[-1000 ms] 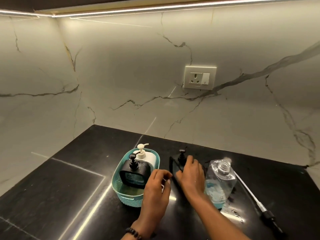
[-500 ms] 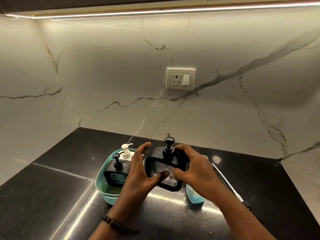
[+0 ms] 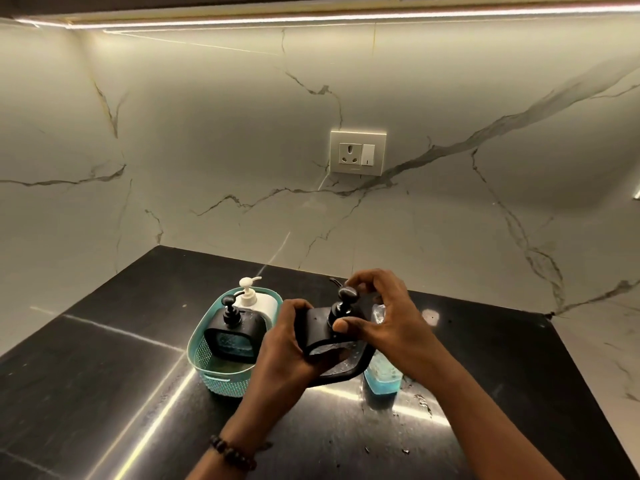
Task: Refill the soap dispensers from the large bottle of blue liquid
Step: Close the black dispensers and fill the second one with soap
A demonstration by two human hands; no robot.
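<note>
My left hand (image 3: 284,344) clamps black dispenser (image 3: 334,344) body, lifted above surface (image 3: 104,393), steadying it. My right hand (image 3: 377,317) pinches pump (image 3: 344,303), likely unscrewing. Blue-liquid bottle (image 3: 382,374) just right, ready for pouring.

Black soap dispenser (image 3: 322,341) gripped by left hand (image 3: 287,344) above dark counter (image 3: 104,393), right hand (image 3: 388,320) pinching its pump (image 3: 346,299), teal basket (image 3: 221,372) with two dispensers beside, blue-liquid bottle (image 3: 382,375) behind.
</note>
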